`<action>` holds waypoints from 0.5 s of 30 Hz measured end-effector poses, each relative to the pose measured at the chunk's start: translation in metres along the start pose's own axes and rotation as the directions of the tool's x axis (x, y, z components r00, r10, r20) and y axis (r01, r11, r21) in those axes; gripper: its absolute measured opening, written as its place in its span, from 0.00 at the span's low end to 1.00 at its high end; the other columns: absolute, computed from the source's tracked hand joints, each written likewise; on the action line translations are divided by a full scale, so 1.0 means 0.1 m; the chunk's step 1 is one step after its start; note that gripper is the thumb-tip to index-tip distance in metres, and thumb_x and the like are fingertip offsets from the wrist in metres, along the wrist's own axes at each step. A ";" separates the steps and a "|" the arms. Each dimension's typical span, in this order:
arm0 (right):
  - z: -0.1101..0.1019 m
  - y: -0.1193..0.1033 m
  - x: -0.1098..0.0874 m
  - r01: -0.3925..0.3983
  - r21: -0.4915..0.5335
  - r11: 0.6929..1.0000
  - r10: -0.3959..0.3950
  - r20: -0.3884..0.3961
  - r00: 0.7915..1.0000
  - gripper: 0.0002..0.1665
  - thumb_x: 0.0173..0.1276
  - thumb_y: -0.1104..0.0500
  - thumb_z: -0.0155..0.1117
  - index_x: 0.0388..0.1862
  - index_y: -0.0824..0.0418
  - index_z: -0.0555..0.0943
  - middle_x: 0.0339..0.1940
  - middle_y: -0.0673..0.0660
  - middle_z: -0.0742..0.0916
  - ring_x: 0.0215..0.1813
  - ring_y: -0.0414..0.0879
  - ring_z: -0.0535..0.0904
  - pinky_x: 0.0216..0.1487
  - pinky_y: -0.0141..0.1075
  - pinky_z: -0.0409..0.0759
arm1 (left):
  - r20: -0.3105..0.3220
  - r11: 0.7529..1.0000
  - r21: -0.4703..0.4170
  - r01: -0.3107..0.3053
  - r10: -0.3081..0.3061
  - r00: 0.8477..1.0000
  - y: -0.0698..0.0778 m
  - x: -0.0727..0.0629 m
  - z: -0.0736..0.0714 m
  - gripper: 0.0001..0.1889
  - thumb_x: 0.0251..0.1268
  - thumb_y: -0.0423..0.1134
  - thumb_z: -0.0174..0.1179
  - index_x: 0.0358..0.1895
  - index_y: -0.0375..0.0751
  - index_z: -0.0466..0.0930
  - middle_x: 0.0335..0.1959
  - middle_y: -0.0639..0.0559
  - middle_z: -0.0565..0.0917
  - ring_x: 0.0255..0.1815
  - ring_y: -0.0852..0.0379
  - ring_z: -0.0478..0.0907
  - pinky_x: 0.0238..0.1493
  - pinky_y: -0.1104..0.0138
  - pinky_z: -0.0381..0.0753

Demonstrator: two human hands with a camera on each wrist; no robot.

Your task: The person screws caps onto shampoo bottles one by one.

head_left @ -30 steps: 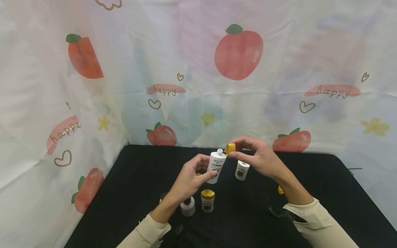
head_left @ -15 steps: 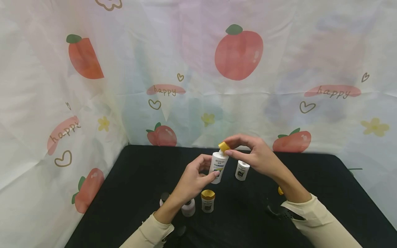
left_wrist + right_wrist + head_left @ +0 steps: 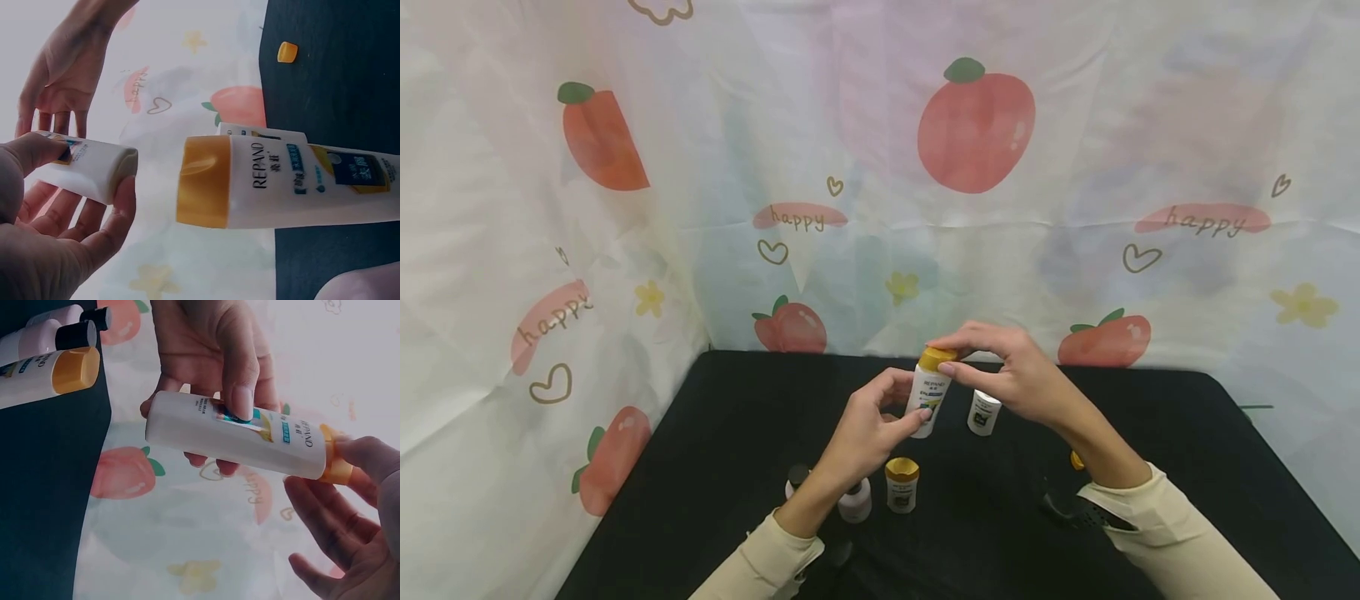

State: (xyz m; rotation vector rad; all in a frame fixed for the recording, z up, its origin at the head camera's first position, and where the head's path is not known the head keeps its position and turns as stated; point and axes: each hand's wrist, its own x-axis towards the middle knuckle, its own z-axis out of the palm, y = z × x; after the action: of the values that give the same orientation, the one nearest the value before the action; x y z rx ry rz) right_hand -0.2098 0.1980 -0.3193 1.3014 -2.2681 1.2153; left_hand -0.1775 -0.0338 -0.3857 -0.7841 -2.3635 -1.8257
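My left hand (image 3: 872, 425) grips a white shampoo bottle (image 3: 928, 398) around its lower body, thumb across the printed label. The bottle is held up over the black table and leans slightly. With thumb and fingers my right hand (image 3: 1011, 371) pinches the yellow cap (image 3: 937, 358), which sits on the bottle's neck. In the right wrist view the cap (image 3: 336, 464) lies against the bottle's shoulder, under the right thumb. The left wrist view shows the bottle's base (image 3: 125, 169) in the left palm; its capped end is hidden there.
A yellow-capped bottle (image 3: 902, 487) stands below the hands. Two pinkish bottles, one (image 3: 854, 502) beside the left forearm, have dark caps. An uncapped white bottle (image 3: 983, 413) stands behind the right hand. A loose yellow cap (image 3: 287, 52) lies on the black table (image 3: 760, 408). Printed cloth (image 3: 880, 167) hangs behind.
The right hand has brought the yellow cap leftward and down from beside the open bottle onto its neck. The tilted cap now sits level with the bottle. The left hand has barely moved.
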 end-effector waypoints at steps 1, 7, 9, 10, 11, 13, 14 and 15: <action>0.00 0.00 0.00 0.003 -0.007 1.000 -0.003 0.002 1.000 0.24 0.65 0.70 0.71 0.58 0.54 0.85 0.46 0.45 0.86 0.47 0.39 0.82 0.48 0.36 0.83 | -0.001 1.000 0.007 -0.004 0.004 1.000 0.00 0.00 0.00 0.19 0.67 0.35 0.69 0.60 0.44 0.78 0.52 0.47 0.85 0.52 0.52 0.84 0.41 0.69 0.86; 0.00 0.02 -0.01 0.033 -0.043 0.999 -0.033 -0.013 0.999 0.25 0.64 0.72 0.71 0.59 0.57 0.85 0.45 0.45 0.86 0.47 0.38 0.82 0.47 0.33 0.82 | -0.025 1.000 0.028 -0.011 0.012 1.000 0.02 0.01 -0.01 0.19 0.66 0.35 0.69 0.58 0.45 0.79 0.51 0.48 0.84 0.50 0.53 0.84 0.40 0.68 0.86; 0.01 0.02 -0.02 0.041 -0.068 0.997 -0.043 -0.032 0.999 0.25 0.63 0.71 0.72 0.59 0.57 0.85 0.44 0.45 0.86 0.46 0.38 0.82 0.47 0.32 0.81 | -0.028 0.999 0.032 -0.011 0.012 1.000 0.03 0.01 -0.01 0.19 0.66 0.35 0.69 0.58 0.45 0.79 0.52 0.48 0.84 0.50 0.52 0.85 0.40 0.68 0.86; 0.01 0.02 -0.02 0.042 -0.083 0.996 -0.046 -0.041 0.998 0.25 0.62 0.71 0.73 0.58 0.56 0.85 0.44 0.45 0.86 0.45 0.37 0.81 0.46 0.32 0.80 | -0.028 0.999 0.037 -0.010 0.011 1.000 0.03 0.01 0.00 0.18 0.66 0.35 0.69 0.58 0.45 0.79 0.52 0.48 0.84 0.50 0.53 0.85 0.41 0.68 0.86; 0.01 0.01 -0.02 0.042 -0.100 0.994 -0.047 -0.052 0.998 0.25 0.61 0.70 0.74 0.58 0.56 0.86 0.43 0.44 0.86 0.44 0.38 0.81 0.46 0.31 0.80 | -0.028 0.999 0.044 -0.009 0.011 1.000 0.03 0.01 0.00 0.18 0.66 0.36 0.69 0.58 0.45 0.79 0.52 0.48 0.84 0.50 0.53 0.85 0.41 0.68 0.85; 0.01 0.00 -0.02 0.043 -0.140 0.989 -0.053 -0.068 0.996 0.25 0.60 0.68 0.76 0.56 0.55 0.86 0.42 0.43 0.86 0.42 0.37 0.80 0.44 0.30 0.78 | -0.030 0.998 0.057 -0.008 0.010 1.000 0.04 0.01 0.01 0.18 0.66 0.36 0.69 0.57 0.45 0.79 0.51 0.49 0.84 0.50 0.53 0.85 0.40 0.68 0.85; 0.01 0.00 -0.02 0.045 -0.152 0.987 -0.057 -0.072 0.996 0.24 0.60 0.68 0.77 0.56 0.55 0.87 0.42 0.42 0.85 0.41 0.37 0.78 0.43 0.30 0.77 | -0.031 0.998 0.063 -0.006 0.008 1.000 0.04 0.01 0.01 0.18 0.66 0.36 0.69 0.57 0.45 0.79 0.51 0.49 0.84 0.49 0.53 0.85 0.41 0.69 0.85; 0.01 -0.01 -0.02 0.047 -0.161 0.986 -0.060 -0.073 0.996 0.24 0.60 0.67 0.77 0.56 0.55 0.87 0.41 0.42 0.85 0.40 0.37 0.77 0.41 0.30 0.76 | -0.033 0.998 0.064 -0.004 0.006 0.999 0.03 0.00 0.01 0.17 0.66 0.36 0.69 0.57 0.45 0.79 0.51 0.49 0.84 0.49 0.53 0.84 0.41 0.69 0.85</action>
State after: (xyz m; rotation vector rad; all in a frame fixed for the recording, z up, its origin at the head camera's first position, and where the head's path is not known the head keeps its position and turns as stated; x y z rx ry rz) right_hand -0.2078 0.1983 -0.3211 1.2267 -2.2102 1.0255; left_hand -0.1762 -0.0324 -0.3827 -0.7460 -2.3841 -1.7379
